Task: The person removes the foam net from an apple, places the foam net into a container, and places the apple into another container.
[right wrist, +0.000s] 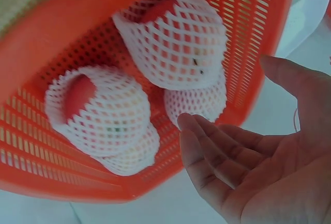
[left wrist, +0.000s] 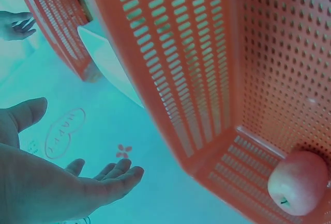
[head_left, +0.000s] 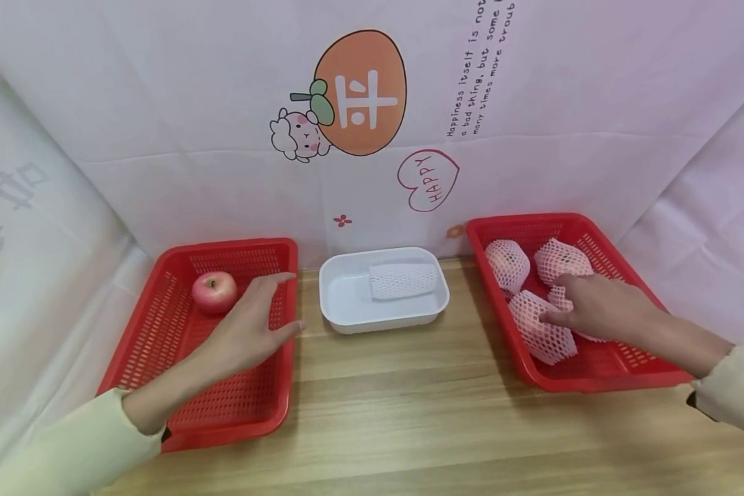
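My left hand [head_left: 242, 332] hovers over the inner side of the left red basket [head_left: 285, 406], thumb and fingers spread, holding nothing. A bare pink-red apple [head_left: 214, 292] lies near the back of that basket, left of the hand. Over the right red basket [head_left: 525, 368] is my right hand [head_left: 601, 306], its fingers loosely bent and nothing between them. Several apples in white foam nets lie below it, including one at the front left [head_left: 541, 329] and one at the back [head_left: 563, 260]. In the right wrist view, a netted apple [right wrist: 178, 43] sits near my fingertips; the head view partly hides another.
Between the baskets stands a white plastic tray [head_left: 347, 318] with an empty foam net [head_left: 403, 281] lying in it. All stand on a wood-grain table [head_left: 403, 413]. A white printed cloth [head_left: 223, 89] rises behind and at both sides.
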Available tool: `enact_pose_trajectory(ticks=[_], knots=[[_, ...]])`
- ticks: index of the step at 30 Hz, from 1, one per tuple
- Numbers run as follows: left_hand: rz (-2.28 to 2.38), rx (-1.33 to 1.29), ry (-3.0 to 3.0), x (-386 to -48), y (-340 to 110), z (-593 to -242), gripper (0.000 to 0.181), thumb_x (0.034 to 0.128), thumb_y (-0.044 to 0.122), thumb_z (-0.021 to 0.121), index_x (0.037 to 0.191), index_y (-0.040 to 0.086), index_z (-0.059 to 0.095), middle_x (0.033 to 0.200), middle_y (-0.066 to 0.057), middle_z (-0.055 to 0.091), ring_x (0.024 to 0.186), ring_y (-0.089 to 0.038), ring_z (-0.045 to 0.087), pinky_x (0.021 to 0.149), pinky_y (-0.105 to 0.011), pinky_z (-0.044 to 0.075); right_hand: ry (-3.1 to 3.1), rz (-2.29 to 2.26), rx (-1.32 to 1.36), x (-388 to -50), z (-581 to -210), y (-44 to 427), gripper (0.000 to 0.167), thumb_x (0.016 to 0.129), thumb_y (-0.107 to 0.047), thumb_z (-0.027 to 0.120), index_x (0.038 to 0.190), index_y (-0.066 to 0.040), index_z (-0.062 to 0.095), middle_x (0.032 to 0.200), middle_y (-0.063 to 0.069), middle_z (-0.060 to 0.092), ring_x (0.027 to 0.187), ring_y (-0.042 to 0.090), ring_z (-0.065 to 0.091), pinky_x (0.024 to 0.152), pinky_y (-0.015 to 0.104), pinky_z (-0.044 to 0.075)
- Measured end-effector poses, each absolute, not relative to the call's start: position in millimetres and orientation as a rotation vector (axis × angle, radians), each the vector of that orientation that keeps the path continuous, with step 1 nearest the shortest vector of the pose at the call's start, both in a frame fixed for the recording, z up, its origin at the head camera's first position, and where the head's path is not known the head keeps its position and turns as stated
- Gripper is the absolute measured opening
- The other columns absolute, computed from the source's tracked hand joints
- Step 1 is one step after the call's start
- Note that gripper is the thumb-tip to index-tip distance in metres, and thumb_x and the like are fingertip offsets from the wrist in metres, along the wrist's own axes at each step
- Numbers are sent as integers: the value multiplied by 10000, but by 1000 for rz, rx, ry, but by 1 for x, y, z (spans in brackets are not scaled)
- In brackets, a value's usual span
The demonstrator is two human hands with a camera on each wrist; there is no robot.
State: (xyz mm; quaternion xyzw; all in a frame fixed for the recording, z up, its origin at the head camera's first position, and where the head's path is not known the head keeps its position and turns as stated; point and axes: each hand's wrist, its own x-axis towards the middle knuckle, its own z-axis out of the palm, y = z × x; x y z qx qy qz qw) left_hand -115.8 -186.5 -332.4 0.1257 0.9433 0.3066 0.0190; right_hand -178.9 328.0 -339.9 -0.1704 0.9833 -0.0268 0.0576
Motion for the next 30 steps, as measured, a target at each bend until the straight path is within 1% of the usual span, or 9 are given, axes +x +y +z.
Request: enact_pose_trajectory(ticks=[3,8,9,11,15,21,27,30], knots=[[965,387,2906,-109,-183,-333,745,951,181,792,1558,-3,400,1533,-237,463,1410,-411,458,1110,-629,480,2968,-100,-511,-175,-346,333,555,817,-467,879,1013,0,652,729,-20,592,650,154,548,524,344,473],[1001,426,2891,-101,-176,-333,746,940,153,801,1553,-10,407,1534,-228,470,1417,-408,465,1132,-624,460,2934,-127,-489,-169,-352,339,622,807,-502,881,1056,23,661,711,-44,606,632,125,560,549,357,524],[1008,433,2887,-99,-174,-334,744,940,150,801,1552,-6,408,1533,-224,472,1418,-405,468,1135,-622,457,2926,-140,-489,-168,-353,340,611,806,-501,883,1049,14,662,698,-51,603,623,117,557,550,351,525],[1022,446,2875,-96,-171,-334,741,940,153,804,1551,3,412,1533,-218,475,1420,-402,471,1142,-620,451,2908,-160,-486,-166,-355,341,572,811,-496,881,1019,-11,659,664,-65,575,602,106,534,539,332,504],[1049,466,2833,-90,-165,-334,743,946,200,806,1560,46,416,1537,-182,478,1425,-381,475,1146,-617,449,2894,-199,-479,-164,-360,344,486,815,-478,881,932,-77,634,621,-62,510,567,97,473,506,286,421],[1060,454,2796,-83,-161,-337,749,948,253,811,1570,94,426,1546,-157,478,1416,-359,483,1139,-621,455,2863,-232,-428,-162,-369,347,461,811,-469,882,854,-122,581,612,-45,487,545,102,454,489,264,395],[1055,459,2805,-79,-161,-340,733,954,256,804,1565,91,435,1536,-157,487,1405,-350,493,1132,-620,461,2825,-305,-399,-161,-376,348,447,828,-440,872,862,-117,565,650,-40,518,582,107,485,502,250,396],[1069,466,2804,-77,-161,-342,733,957,253,801,1567,89,431,1534,-156,489,1408,-355,496,1139,-624,451,2826,-323,-414,-161,-380,349,464,836,-443,871,860,-104,555,650,-35,507,582,110,474,503,244,378]])
